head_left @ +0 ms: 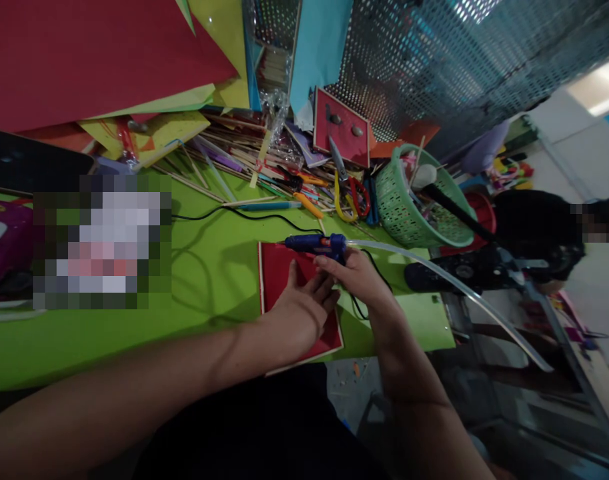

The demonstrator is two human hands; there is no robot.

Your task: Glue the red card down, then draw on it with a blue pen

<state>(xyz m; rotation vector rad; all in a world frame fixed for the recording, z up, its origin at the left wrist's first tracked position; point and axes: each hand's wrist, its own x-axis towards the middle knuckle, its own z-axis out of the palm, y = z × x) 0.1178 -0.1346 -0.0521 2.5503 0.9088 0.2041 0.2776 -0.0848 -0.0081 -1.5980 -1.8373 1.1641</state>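
A red board (pixel 277 267) with pale edging lies on the green table (pixel 204 280). My left hand (pixel 299 310) rests on the board, its fingers spread apart and pointing away from me. Just to its right, my right hand (pixel 357 273) is wrapped round the handle of a blue glue gun (pixel 317 243). The gun's nozzle points left over the board's far edge. A long clear glue stick (pixel 449 277) sticks out of the back of the gun and curves down to the right. Part of the gun's handle is hidden by my fingers.
Scissors (pixel 351 193), pens and thin wooden sticks (pixel 224 157) lie behind the board. A green basket (pixel 409 200) stands at the back right, with a black clamp or stand (pixel 434 270) near it. A black cable (pixel 269 217) crosses the table. Coloured sheets (pixel 109 60) are at the back left.
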